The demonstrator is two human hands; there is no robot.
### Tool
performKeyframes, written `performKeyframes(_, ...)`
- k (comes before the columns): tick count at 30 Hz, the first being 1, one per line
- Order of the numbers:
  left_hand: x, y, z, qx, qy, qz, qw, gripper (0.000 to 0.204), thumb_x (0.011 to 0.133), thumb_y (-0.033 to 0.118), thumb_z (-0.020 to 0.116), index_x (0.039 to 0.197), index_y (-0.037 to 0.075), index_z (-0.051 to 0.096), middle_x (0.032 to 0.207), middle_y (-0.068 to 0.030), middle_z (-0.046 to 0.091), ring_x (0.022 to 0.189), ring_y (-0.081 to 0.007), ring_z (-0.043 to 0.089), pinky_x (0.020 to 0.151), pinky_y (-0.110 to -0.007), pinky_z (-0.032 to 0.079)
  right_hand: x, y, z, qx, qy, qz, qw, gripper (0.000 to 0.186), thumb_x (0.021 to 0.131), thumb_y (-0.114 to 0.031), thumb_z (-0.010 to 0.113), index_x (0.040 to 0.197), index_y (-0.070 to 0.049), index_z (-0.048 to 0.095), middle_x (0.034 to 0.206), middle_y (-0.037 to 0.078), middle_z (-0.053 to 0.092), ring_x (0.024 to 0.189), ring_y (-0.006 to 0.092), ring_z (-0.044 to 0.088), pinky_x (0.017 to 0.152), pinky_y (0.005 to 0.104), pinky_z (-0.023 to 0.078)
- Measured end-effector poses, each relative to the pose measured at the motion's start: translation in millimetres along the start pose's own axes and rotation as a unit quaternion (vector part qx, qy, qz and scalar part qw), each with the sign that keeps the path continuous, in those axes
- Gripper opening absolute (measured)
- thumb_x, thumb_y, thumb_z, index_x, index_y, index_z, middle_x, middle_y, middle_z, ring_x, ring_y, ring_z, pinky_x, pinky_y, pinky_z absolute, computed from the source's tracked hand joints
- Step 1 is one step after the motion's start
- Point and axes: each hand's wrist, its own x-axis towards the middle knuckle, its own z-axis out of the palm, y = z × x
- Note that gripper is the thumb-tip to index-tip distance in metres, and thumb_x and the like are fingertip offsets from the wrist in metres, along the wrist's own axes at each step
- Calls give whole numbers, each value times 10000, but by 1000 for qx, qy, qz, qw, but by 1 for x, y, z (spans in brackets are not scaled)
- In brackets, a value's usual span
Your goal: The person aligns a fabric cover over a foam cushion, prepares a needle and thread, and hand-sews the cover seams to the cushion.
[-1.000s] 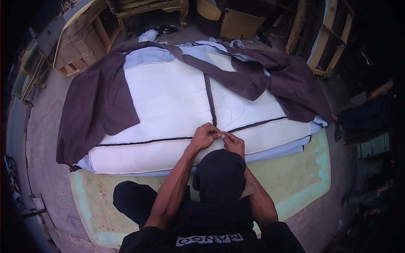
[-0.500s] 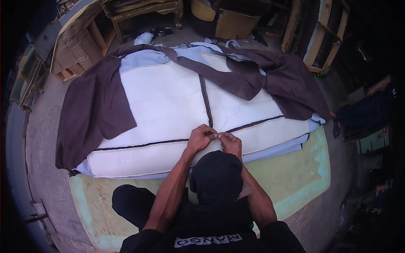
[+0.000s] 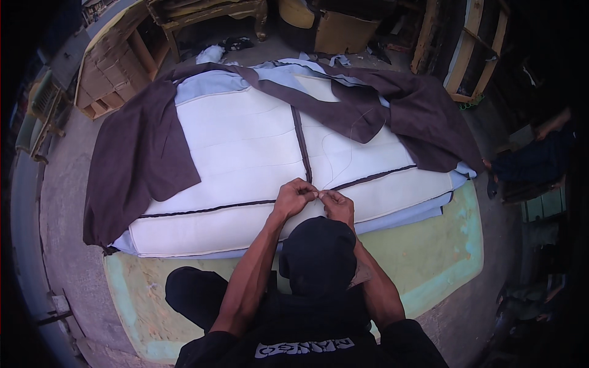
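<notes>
A white upholstery cover [image 3: 236, 156] with dark brown piping [image 3: 300, 141] is spread over a broad, low block in front of me. Where the seams meet, my left hand [image 3: 296, 197] and my right hand [image 3: 337, 205] come together, fingertips nearly touching. Both are closed in a pinch. A thin thread [image 3: 351, 153] runs in a loose loop from my fingers across the white panel toward a brown fabric flap [image 3: 362, 126]. Whether a needle sits between my fingertips is too small to tell. Each hand rests close to the piped seam.
Brown cloth [image 3: 138, 153] hangs over the left side, with more brown cloth [image 3: 423, 119] on the right. A pale green foam sheet [image 3: 423, 264] lies underneath. Wooden furniture frames [image 3: 475, 49], a cardboard-covered piece [image 3: 116, 67] and a carved bench [image 3: 208, 18] stand around. A person's arm [image 3: 552, 122] shows at right.
The whole view has shifted slightly. Both hands stay pinched together at the same seam junction, with almost no movement.
</notes>
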Motion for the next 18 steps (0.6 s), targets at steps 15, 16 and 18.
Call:
performKeyframes(15, 1, -5, 3, 30, 27, 45, 998, 158, 826, 151, 745, 922, 25, 749, 939, -103, 679, 854, -201, 658, 810, -331, 520, 0, 1, -3, 1, -19, -1, 1000, 258, 902, -200, 701, 1052, 10, 708, 634, -60, 536, 521, 20, 401, 471, 208, 290)
performKeyframes(16, 1, -5, 3, 35, 32, 48, 998, 158, 826, 151, 745, 922, 25, 749, 939, -103, 679, 854, -201, 658, 810, -331, 520, 0, 0, -2, 5, -24, -13, 1000, 258, 902, -200, 701, 1052, 10, 708, 634, -60, 536, 521, 20, 401, 471, 208, 290)
performKeyframes(18, 1, -4, 2, 49, 7, 46, 998, 215, 847, 215, 746, 962, 34, 751, 986, -98, 665, 929, -217, 648, 850, -339, 504, 0, 0, -1, 16, -14, -3, 1000, 266, 904, -203, 705, 1067, 7, 710, 623, -64, 523, 513, 16, 392, 463, 207, 281)
